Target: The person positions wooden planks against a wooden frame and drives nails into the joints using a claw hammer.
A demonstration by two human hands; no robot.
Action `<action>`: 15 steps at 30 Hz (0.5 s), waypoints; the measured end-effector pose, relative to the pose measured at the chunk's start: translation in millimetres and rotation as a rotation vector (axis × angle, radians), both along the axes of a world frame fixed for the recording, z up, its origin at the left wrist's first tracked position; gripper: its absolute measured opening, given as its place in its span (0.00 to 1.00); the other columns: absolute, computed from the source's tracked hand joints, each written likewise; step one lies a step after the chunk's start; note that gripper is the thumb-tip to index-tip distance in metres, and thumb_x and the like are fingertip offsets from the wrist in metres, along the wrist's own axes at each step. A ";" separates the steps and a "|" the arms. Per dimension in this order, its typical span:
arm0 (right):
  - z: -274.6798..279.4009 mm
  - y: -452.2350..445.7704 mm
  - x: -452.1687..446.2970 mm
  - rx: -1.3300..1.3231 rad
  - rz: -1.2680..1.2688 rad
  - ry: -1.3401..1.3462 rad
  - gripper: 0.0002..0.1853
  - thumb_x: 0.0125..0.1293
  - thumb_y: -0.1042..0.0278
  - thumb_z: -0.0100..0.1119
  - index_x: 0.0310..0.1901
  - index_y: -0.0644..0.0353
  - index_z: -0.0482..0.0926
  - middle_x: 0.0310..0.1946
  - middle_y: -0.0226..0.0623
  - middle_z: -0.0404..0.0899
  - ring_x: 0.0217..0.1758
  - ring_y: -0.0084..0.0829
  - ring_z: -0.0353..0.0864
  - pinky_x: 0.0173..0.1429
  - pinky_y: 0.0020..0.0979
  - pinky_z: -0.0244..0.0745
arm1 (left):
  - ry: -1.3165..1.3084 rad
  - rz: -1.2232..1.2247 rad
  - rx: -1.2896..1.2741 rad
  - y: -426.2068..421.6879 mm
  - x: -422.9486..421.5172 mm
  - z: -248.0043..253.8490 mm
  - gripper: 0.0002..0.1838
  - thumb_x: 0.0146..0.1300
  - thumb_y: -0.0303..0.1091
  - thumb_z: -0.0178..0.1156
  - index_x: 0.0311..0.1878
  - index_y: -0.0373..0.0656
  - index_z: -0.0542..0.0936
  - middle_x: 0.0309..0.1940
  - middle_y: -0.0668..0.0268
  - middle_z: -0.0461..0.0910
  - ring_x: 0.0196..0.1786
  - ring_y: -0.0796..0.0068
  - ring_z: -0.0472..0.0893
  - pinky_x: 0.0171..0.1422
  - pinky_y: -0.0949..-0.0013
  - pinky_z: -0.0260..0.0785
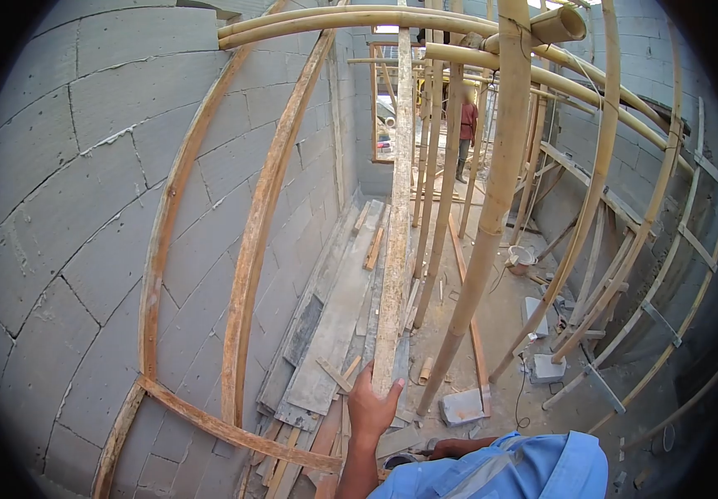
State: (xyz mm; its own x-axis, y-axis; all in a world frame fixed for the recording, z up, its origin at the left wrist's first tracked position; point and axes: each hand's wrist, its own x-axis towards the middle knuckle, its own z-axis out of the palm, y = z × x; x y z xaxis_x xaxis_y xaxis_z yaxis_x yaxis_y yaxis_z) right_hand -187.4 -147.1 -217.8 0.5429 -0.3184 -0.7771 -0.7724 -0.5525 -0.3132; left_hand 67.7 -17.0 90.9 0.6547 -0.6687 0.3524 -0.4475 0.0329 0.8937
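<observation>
My left hand is wrapped round the lower end of a long wooden beam, with the thumb on its right side. The beam rises away from me towards the window opening, its face rough and pale. My right arm shows only as a dark strip beside my blue shirt; the fingers of that hand cannot be made out. A timber frame with two uprights and a low crosspiece leans by the wall, left of my left hand.
Bamboo poles stand upright on the right, under horizontal bamboo. Planks lie along the grey block wall. A bamboo ladder, blocks and a bucket are to the right. A person stands far back.
</observation>
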 end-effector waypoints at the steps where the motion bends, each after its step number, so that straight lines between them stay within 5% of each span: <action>1: -0.1 1.2 -1.8 -0.003 0.002 0.001 0.27 0.64 0.43 0.60 0.47 0.62 0.86 0.42 0.54 0.86 0.46 0.52 0.86 0.51 0.48 0.77 | 0.002 -0.005 -0.001 -0.5 0.9 -3.0 0.24 0.58 0.36 0.74 0.55 0.35 0.80 0.42 0.49 0.86 0.45 0.52 0.86 0.52 0.58 0.76; 10: -12.1 6.5 -7.4 -0.037 0.006 0.001 0.27 0.63 0.43 0.60 0.47 0.62 0.86 0.42 0.54 0.86 0.45 0.53 0.86 0.50 0.48 0.78 | -0.019 0.001 -0.012 -1.8 2.5 -8.8 0.22 0.58 0.35 0.73 0.54 0.36 0.81 0.39 0.52 0.87 0.42 0.53 0.87 0.50 0.59 0.77; 15: -25.1 10.4 -15.6 -0.066 0.006 0.001 0.27 0.63 0.43 0.61 0.47 0.62 0.86 0.42 0.54 0.86 0.45 0.53 0.86 0.50 0.48 0.78 | 0.058 -0.068 0.044 1.1 2.0 -0.8 0.30 0.58 0.36 0.74 0.62 0.35 0.78 0.49 0.47 0.85 0.53 0.48 0.85 0.57 0.56 0.76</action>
